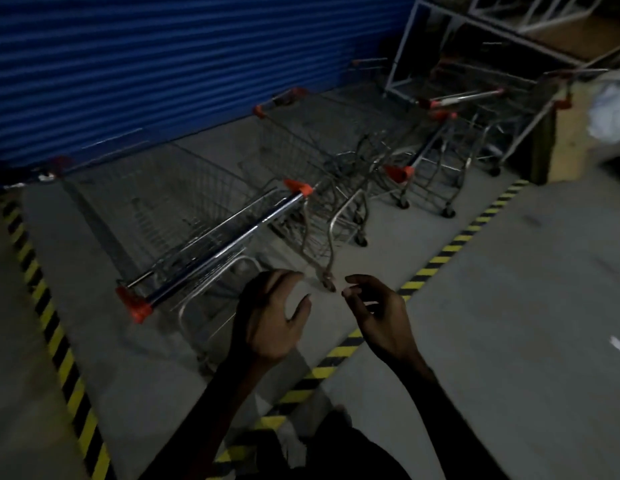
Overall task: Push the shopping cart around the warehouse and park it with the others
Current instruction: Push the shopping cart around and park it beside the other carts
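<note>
Both hands are hanging nearest my view, in front of me and holding nothing: the left hand point(272, 318) is spread with loosely bent fingers, and the right hand point(377, 313) is half curled with the thumb near the fingertips, yet I am seeing nothing pinched there, so I am reading both as released. Just ahead and to the left of them, the cart point(183, 223) is standing inside the bay marked by the striped line point(436, 261), its handle point(218, 244) running diagonally between two orange end caps and lying apart from both hands, nearer the left one. I am judging that the parking step is at its end or nearly so: the cart is sitting beside the other carts point(388, 157), in front of the blue shutter point(163, 64), though it is angled and not nested into them. If tidier parking is wanted, I am thinking the next move calls for taking the handle again with both hands and pushing the cart forward and rightward toward the row; otherwise I am simply stepping away. Motion blur is softening the carts, so I cannot tell whether they are touching.
</note>
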